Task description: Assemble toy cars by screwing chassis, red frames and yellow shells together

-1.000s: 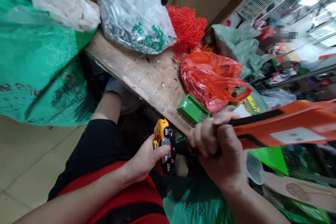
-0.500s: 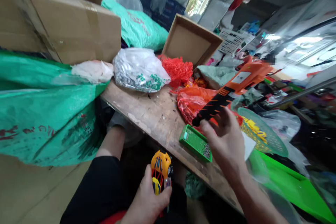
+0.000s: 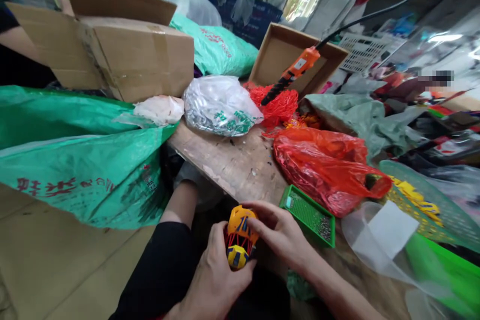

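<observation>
A small yellow-orange toy car [image 3: 239, 255] with red bars and blue markings is held low, above my lap at the table's edge. My left hand [image 3: 219, 277] wraps round its near end and side. From the other side my right hand [image 3: 283, 235] grips the far end, thumb on top and fingers at its edge. The car's underside is hidden. An orange and black electric screwdriver [image 3: 290, 75] hangs tilted from a black cable, out of my hands. Just right of my right hand lies a green tray [image 3: 300, 210] with small screws.
A red plastic bag [image 3: 322, 160], a clear bag of silvery parts [image 3: 221, 105] and red strands [image 3: 279, 105] lie on the wooden table [image 3: 232, 165]. A cardboard box [image 3: 146, 60] and green sack [image 3: 93, 180] stand left. Right are a mesh basket [image 3: 450, 215] and green bin [image 3: 446, 270].
My right hand has let go of the electric screwdriver, which now hangs farther back, and has come to the toy car. My left hand keeps hold of the car. The view has tilted up.
</observation>
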Demonstrator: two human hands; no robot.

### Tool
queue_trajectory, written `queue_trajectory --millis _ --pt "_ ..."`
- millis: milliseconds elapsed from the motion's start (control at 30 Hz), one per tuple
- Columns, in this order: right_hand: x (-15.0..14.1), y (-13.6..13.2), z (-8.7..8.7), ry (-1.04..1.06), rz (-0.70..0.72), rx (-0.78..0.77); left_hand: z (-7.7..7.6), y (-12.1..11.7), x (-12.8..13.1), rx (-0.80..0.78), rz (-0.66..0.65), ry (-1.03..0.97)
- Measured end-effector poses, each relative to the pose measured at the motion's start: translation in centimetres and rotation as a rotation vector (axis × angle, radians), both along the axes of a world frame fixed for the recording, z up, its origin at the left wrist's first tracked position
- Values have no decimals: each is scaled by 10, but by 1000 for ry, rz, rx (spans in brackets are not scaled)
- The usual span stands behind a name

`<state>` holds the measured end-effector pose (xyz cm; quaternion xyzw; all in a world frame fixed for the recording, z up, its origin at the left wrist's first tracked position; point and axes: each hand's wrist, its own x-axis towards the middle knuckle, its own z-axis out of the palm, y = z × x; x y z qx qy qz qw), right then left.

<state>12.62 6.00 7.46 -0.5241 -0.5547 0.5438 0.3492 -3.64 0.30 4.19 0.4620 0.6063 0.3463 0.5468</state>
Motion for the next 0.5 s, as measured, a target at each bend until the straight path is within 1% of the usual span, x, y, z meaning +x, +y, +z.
queue_trajectory --millis 67,133,233,300,400,500 --pt "1 10 3 93 43 -52 5 3 -7 48 48 -21" --pt "-2 18 3 225 56 -113 7 5 -13 75 103 -55" --pt "-11 32 2 464 12 -222 9 9 -19 64 164 -115" --pt "-20 41 3 572 -13 -296 10 13 -22 56 187 -154" --pt "-35 55 4 638 -23 -382 10 19 -25 35 207 -187" --pt "-53 65 2 671 -1 -415 10 23 -35 -1 213 -244"
